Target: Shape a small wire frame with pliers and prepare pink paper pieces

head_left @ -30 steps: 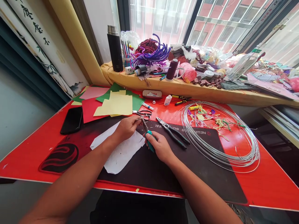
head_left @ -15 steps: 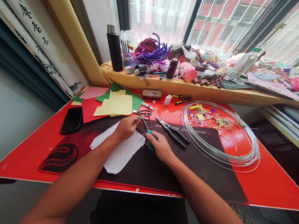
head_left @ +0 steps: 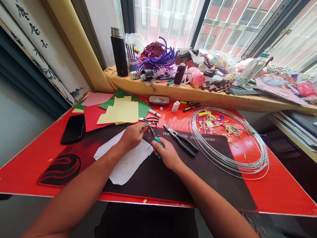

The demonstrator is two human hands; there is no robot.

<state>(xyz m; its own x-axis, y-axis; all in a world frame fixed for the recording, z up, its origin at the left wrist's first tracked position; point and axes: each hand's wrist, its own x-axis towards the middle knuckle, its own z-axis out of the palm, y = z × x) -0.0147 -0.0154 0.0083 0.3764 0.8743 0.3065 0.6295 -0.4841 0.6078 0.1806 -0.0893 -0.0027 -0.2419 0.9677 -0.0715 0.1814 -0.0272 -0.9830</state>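
Note:
My right hand (head_left: 167,154) is closed round the teal handles of a pair of long-nose pliers (head_left: 152,133), whose jaws point up and left. At the jaw tips, my left hand (head_left: 132,136) pinches with thumb and forefinger; what lies between them is too small to make out, perhaps a bit of wire. Beneath the left wrist a sheet of white paper (head_left: 127,168) with cut edges lies on the dark desk mat (head_left: 178,185). Just beyond the fingers is a pair of scissors (head_left: 154,123). Dark-handled combination pliers (head_left: 180,139) rest to the right of the pliers I hold.
A large coil of silver wire (head_left: 263,162) lies right, around colourful scraps (head_left: 231,129). Coloured paper sheets (head_left: 121,112) and a black phone (head_left: 72,129) are at left. Behind stand a small white bottle (head_left: 175,106) and a cluttered ledge (head_left: 143,87) with a black flask (head_left: 119,54).
The view has shifted slightly, so the scene sits a little further left. Both hands keep nearly the same pose, with the plier jaws still at the left fingertips.

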